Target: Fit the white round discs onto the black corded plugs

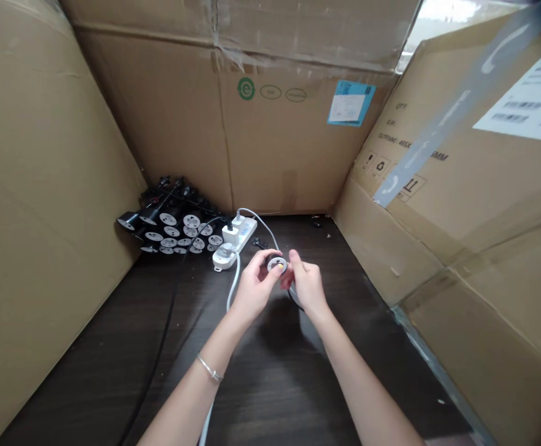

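Left hand [254,288]: curled, fingers and thumb closed in a pinch on the left rim of the round plug, palm turned toward the right hand

Right hand [308,285]: also closed in a pinch, fingertips on the right rim of the same piece, with the index finger raised over its edge; the fingertips are partly hidden

Round plug [277,265]: held between the two hands, just ahead of the palms and nearly level with both; a dark rim around a pale face with a small yellow mark, the face tipped up toward the wearer. It is disc-shaped, so its long axis is hard to judge. Neither hand is clearly nearer

Black cable [295,300]: emerges below the right hand and curves toward the wrist; whether it joins the round plug cannot be told

White cable [233,288]: runs past the left hand's wrist and on toward the power strip

Power strip [249,228]: white, lying ahead of and to the left of the hands, with a white adapter [230,235] seated in it

Pile of connectors [177,229]: black bodies with round white faces, heaped in the back left corner beyond the power strip

Table [274,396]: dark wood grain, carrying all of the above

Cardboard carton walls [42,186]: stand on the left, right and far sides of the table, with a blue label [351,102] on the far wall
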